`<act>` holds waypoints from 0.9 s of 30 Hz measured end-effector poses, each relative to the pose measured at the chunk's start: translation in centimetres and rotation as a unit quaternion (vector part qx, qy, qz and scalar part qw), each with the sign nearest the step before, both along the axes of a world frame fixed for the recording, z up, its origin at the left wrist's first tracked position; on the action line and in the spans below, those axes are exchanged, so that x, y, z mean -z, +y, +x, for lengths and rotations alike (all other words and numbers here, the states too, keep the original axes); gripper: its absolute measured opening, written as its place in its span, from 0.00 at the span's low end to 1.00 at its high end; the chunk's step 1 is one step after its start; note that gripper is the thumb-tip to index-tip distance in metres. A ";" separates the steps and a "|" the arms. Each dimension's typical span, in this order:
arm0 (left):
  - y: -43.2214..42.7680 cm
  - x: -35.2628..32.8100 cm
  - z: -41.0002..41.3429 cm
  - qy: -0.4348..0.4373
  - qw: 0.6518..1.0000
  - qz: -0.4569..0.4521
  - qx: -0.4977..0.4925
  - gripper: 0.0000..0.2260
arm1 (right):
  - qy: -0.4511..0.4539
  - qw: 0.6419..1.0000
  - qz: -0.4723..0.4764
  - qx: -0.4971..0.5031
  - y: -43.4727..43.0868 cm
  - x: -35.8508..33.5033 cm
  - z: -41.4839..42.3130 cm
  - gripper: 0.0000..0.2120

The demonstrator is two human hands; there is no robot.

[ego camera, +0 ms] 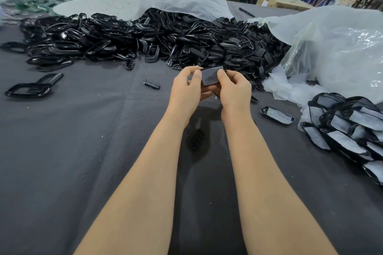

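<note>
A small black part [209, 76] with a grey film face is held above the table [83, 130], just in front of the near edge of the heap of black plastic parts [145, 35]. Its long axis seems to run side to side, grey face turned up toward the camera, its right end hidden. The left hand [187, 87] pinches the left end with thumb and forefinger. The right hand [234, 89] curls its fingers round the other end, thumb on the film. Both forearms reach forward toward the heap, near parallel.
</note>
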State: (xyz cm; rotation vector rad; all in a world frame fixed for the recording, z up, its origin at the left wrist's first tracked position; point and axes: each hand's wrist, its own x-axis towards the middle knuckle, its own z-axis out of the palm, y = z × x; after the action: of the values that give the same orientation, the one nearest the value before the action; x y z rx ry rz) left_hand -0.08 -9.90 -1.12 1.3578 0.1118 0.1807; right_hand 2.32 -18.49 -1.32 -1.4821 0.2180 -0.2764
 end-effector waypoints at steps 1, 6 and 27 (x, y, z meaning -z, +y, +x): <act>0.0 0.0 0.0 -0.001 1.000 0.002 0.001 0.05 | 0.001 1.000 0.005 0.001 0.0 0.0 0.0 0.07; 0.2 0.3 0.1 -0.007 1.000 0.021 0.003 0.08 | 0.007 1.000 0.023 -0.002 0.1 -0.1 0.0 0.07; 0.5 0.8 0.4 -0.002 0.995 0.095 -0.027 0.11 | -0.015 0.983 -0.170 -0.068 -0.9 0.3 0.0 0.03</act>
State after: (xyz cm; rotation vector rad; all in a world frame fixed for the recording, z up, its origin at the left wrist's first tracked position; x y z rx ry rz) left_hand 0.30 -9.42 -1.92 1.5448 0.1308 0.2442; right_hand 2.35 -19.37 -1.59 -1.8209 0.0457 -0.2329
